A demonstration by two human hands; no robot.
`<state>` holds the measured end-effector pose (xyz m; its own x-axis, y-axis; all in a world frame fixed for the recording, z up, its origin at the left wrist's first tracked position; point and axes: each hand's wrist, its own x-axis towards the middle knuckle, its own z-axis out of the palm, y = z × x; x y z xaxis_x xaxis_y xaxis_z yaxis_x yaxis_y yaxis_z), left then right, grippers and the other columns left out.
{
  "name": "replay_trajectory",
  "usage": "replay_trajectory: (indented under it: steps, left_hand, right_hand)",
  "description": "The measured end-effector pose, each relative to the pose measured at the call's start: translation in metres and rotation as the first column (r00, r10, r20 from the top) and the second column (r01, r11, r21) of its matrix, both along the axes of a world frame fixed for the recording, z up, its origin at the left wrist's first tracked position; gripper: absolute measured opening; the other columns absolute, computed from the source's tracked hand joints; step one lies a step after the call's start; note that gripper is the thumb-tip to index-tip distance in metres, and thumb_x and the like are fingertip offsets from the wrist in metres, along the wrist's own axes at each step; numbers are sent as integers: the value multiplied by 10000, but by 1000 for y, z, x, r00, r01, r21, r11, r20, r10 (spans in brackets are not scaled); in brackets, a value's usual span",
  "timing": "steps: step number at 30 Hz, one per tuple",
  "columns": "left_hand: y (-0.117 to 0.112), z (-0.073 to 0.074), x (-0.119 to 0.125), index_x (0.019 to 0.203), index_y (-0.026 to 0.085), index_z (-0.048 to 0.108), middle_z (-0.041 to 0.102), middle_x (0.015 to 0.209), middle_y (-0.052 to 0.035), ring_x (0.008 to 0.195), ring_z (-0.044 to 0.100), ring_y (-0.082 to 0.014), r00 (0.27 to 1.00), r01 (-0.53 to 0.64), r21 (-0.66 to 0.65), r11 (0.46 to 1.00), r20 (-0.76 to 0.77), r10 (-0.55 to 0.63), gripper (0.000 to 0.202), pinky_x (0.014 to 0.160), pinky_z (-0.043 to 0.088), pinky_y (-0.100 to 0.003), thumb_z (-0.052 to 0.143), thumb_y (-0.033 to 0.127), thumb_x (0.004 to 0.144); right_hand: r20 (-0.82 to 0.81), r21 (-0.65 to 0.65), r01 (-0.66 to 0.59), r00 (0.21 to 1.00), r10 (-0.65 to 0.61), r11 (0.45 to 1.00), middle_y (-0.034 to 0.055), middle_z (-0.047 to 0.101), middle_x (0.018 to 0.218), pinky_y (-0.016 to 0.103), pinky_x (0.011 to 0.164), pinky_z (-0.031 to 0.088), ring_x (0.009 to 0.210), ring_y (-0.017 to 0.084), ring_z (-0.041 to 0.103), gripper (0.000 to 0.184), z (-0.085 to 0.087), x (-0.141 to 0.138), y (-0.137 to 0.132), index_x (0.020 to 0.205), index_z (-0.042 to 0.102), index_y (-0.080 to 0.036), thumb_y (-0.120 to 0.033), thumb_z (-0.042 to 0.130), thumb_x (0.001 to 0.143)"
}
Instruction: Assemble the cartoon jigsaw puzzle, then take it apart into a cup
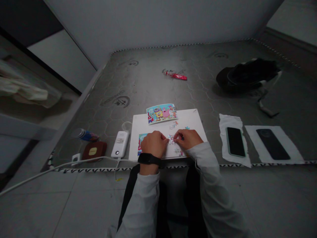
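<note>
Pale sleeves (143, 191) reach from me toward a white board (190, 115), and a dark band (149, 159) circles my left wrist. My left hand (155, 142) is curled, thumb and forefinger drawn in; my right hand (188, 138) brings thumb and fingertip close together. Both meet at a small heap of pieces (171, 139) mid-board, and I cannot tell whether either pinches one. I'd judge the work partway: a section of picture (140, 145) lies flat on the board's left, partly hidden by my left hand, while more loose bits (176, 150) are scattered nearby, seemingly unplaced. Beyond, a colourful cartoon card (162, 114) lies at the board's far edge.
</note>
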<state>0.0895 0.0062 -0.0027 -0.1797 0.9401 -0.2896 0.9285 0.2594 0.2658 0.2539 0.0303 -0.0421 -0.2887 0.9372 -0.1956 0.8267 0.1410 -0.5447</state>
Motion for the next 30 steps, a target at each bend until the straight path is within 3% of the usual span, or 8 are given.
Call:
replay_trajectory:
  steps: [8, 14, 22, 30]
  left_hand:
    - [-1, 12, -9, 824, 262, 777, 761, 878, -76, 886, 694, -273, 998, -61, -5, 998, 29, 61, 176, 765, 523, -391, 715, 424, 795]
    - [-3, 17, -10, 826, 272, 779, 758, 866, -71, 872, 689, -273, 998, -64, -7, 998, 10, 64, 173, 769, 517, -396, 712, 430, 803]
    - [-5, 9, 6, 849, 262, 784, 766, 896, -83, 910, 701, -289, 999, 45, -23, 999, -18, -46, 153, 785, 526, -391, 744, 395, 784]
    - [-4, 4, 18, 943, 241, 777, 759, 963, -113, 971, 701, -312, 997, 52, -40, 998, -50, -54, 212, 799, 540, -399, 750, 392, 796]
  right_hand:
    - [18, 51, -17, 1000, 16, 999, -7, 700, 789, 293, 724, 356, 751, 153, 601, 44, 5, 1, -1, 871, 732, -219, -224, 702, 838]
    - [-8, 90, 40, 999, -39, 995, -5, 696, 791, 296, 743, 364, 764, 159, 613, 45, 6, 10, 0, 881, 720, -212, -230, 698, 845]
    - [-51, 134, 54, 998, -48, 990, -15, 671, 769, 288, 739, 357, 747, 151, 593, 62, 4, -3, 1, 860, 709, -220, -273, 726, 835]
    - [4, 54, 100, 995, -100, 994, -29, 679, 732, 288, 704, 319, 708, 142, 580, 60, 3, -12, -3, 840, 716, -228, -275, 744, 814]
